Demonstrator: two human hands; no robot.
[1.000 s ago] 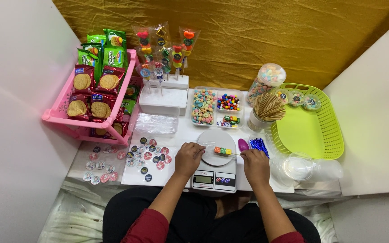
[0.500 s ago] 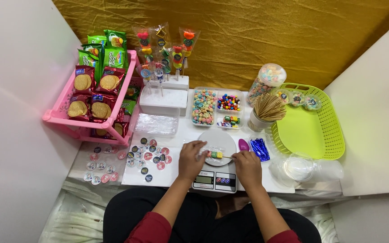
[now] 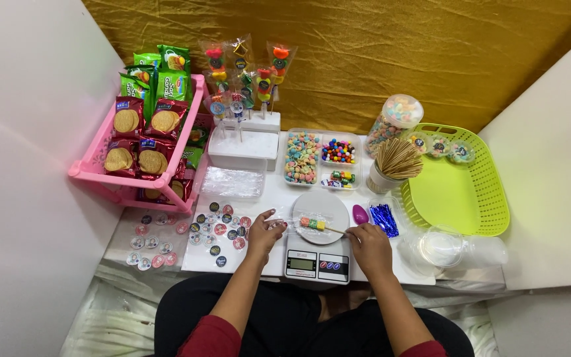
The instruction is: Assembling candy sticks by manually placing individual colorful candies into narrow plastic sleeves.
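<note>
Between the hands, a candy skewer lies across the scale: left hand pinches its clear wrapper, right hand pinches the stick. Beyond them stretch a white table, white walls and gold cloth. Wrapper edges are hard to make out.

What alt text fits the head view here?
Two hands hold a candy skewer flat over a white kitchen scale: left hand at its wrapped end, right hand on the stick. Round stickers, candy trays and a green basket surround them.
</note>
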